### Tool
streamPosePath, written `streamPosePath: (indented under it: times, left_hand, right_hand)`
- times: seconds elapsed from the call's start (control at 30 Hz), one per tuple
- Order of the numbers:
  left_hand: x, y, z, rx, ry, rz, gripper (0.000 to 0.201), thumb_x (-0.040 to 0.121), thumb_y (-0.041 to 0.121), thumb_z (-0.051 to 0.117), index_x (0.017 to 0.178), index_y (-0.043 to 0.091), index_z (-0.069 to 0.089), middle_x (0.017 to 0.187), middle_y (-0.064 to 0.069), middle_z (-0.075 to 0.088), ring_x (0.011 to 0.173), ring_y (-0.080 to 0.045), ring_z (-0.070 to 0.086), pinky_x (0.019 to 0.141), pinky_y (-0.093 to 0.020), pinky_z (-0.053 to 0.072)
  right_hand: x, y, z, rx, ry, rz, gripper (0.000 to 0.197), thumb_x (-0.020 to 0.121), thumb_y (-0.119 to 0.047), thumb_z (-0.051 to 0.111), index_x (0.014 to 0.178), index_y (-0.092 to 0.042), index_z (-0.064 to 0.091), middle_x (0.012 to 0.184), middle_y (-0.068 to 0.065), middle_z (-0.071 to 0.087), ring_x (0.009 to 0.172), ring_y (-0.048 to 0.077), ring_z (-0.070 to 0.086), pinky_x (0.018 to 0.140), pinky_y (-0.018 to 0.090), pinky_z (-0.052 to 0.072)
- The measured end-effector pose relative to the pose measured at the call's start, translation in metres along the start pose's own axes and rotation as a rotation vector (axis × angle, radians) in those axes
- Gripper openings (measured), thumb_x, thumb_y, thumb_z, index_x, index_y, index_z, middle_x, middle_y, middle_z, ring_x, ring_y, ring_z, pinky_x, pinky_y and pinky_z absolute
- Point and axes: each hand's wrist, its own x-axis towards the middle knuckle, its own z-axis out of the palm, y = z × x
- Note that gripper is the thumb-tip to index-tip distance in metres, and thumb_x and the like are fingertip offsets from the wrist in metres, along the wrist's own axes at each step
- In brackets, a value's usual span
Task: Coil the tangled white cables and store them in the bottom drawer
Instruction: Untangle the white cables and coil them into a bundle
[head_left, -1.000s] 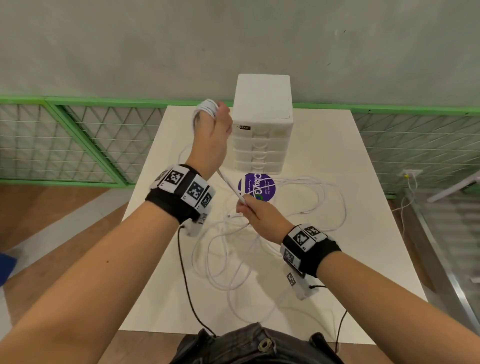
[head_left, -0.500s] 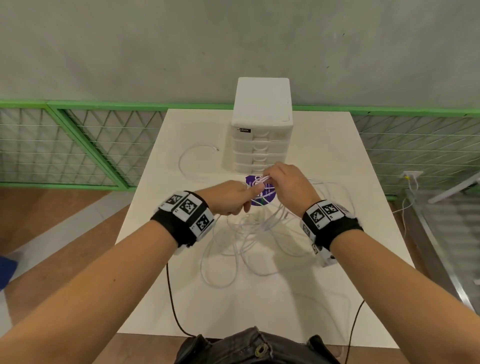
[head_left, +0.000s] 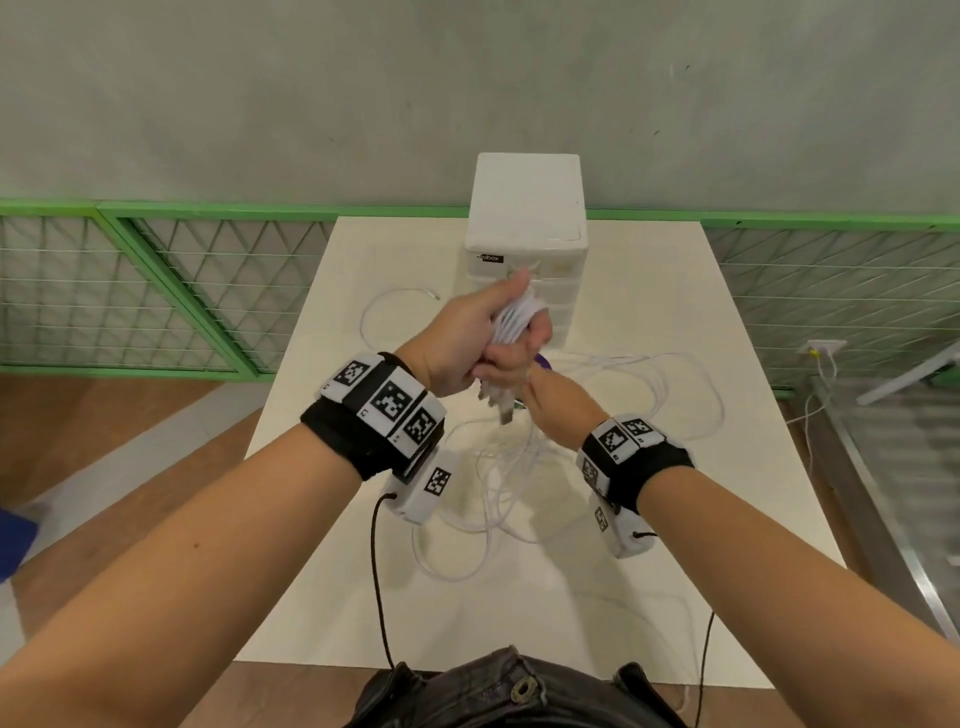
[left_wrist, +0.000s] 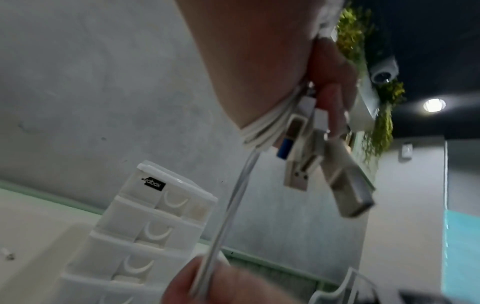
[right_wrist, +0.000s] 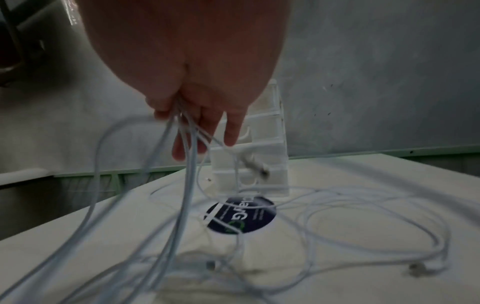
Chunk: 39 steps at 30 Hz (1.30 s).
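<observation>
Head view: our left hand (head_left: 462, 338) is clamping the coiled white cables (head_left: 511, 319) before the drawer unit (head_left: 524, 218), right hand (head_left: 511, 358) closing beneath. Left wrist view: USB plugs (left_wrist: 345, 189) are dangling. Right wrist view: our fingers (right_wrist: 231, 127) are gripping trailing strands; loose loops risk snagging and dragging the tangle off the table (right_wrist: 363, 185).

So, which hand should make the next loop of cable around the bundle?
The right hand, probably. The left hand already grips the coiled bundle with its USB plugs, while the right holds the loose white cables trailing to the table.
</observation>
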Motion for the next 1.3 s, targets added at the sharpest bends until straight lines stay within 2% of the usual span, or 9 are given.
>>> streamPosePath:
  times: [0.2,0.3,0.37,0.53,0.7,0.83,0.93,1.1,1.3]
  left_hand:
    - [0.014,0.020,0.001,-0.175,0.268,0.264,0.060,0.099,0.050,0.010,0.076,0.010,0.048,0.043,0.005,0.032,0.036,-0.010,0.027,0.045,-0.022,0.025]
    - [0.021,0.020,-0.007,-0.228,0.450,0.349,0.049,0.100,0.046,0.015,0.079,0.014,0.045,0.046,0.007,0.036,0.040,-0.010,0.032,0.051,-0.027,0.020]
    - [0.026,0.017,-0.018,-0.083,0.604,0.405,0.042,0.102,0.042,0.017,0.080,0.017,0.043,0.046,0.009,0.039,0.041,-0.008,0.036,0.052,-0.028,0.018]
    - [0.023,0.004,-0.043,0.399,0.769,0.600,0.026,0.099,0.024,0.030,0.077,0.015,0.043,0.056,0.006,0.038,0.048,-0.008,0.036,0.049,-0.020,0.031]
    - [0.007,-0.016,-0.059,1.264,0.565,0.209,0.039,0.101,0.033,0.031,0.071,0.013,0.044,0.055,-0.005,0.045,0.050,-0.022,0.044,0.056,-0.035,0.036]
    - [0.004,-0.025,-0.054,1.424,0.259,-0.154,0.064,0.092,0.057,0.035,0.052,0.008,0.042,0.048,-0.006,0.039,0.047,-0.026,0.040,0.055,-0.035,0.037]
    - [0.003,-0.028,-0.049,1.494,0.102,-0.317,0.056,0.080,0.060,0.058,0.054,0.015,0.035,0.053,-0.001,0.041,0.054,-0.021,0.042,0.056,-0.032,0.032]
    - [0.002,-0.024,-0.061,1.432,0.263,-0.242,0.052,0.089,0.051,0.051,0.060,0.009,0.043,0.061,-0.004,0.040,0.062,-0.023,0.042,0.052,-0.028,0.027]
    - [-0.003,-0.013,-0.077,1.411,0.442,-0.293,0.049,0.089,0.053,0.050,0.064,0.011,0.043,0.065,-0.005,0.046,0.068,-0.026,0.047,0.060,-0.034,0.033]
  right_hand:
    - [-0.004,-0.006,0.021,0.097,-0.112,0.010,0.016,0.098,-0.015,0.032,0.097,-0.007,0.046,0.084,0.002,0.057,0.065,0.009,0.047,0.057,0.016,0.036]
    - [-0.007,-0.009,0.024,0.035,-0.119,-0.068,0.010,0.095,-0.010,0.035,0.088,-0.016,0.037,0.079,0.004,0.053,0.065,0.019,0.048,0.062,0.033,0.041]
    - [-0.010,-0.011,0.025,0.000,-0.127,-0.105,0.009,0.095,-0.012,0.037,0.087,-0.016,0.039,0.077,0.006,0.054,0.064,0.024,0.049,0.063,0.039,0.042]
    - [-0.019,-0.017,0.018,0.021,-0.044,-0.207,0.017,0.094,-0.022,0.046,0.109,-0.016,0.053,0.065,-0.008,0.051,0.057,0.011,0.046,0.056,0.023,0.036]
    - [-0.014,-0.010,-0.007,-0.028,0.186,-0.360,0.018,0.092,-0.021,0.047,0.095,-0.013,0.062,0.081,-0.001,0.066,0.073,0.019,0.057,0.066,0.022,0.029]
    - [-0.004,0.006,-0.022,-0.214,0.245,-0.339,0.037,0.090,-0.041,0.037,0.090,-0.015,0.064,0.083,0.001,0.067,0.079,0.024,0.058,0.072,0.028,0.029]
    - [0.000,0.017,-0.026,-0.252,0.206,-0.280,0.036,0.088,-0.047,0.042,0.090,-0.019,0.065,0.085,-0.003,0.066,0.084,0.020,0.057,0.076,0.029,0.030]
    - [-0.005,0.026,-0.018,-0.264,0.109,-0.161,0.024,0.093,-0.035,0.048,0.090,-0.015,0.061,0.069,-0.005,0.052,0.074,0.022,0.052,0.088,0.034,0.037]
    - [-0.009,0.038,-0.013,-0.168,0.096,-0.084,0.029,0.086,-0.048,0.052,0.089,-0.020,0.056,0.080,-0.001,0.062,0.077,0.018,0.051,0.089,0.033,0.035]
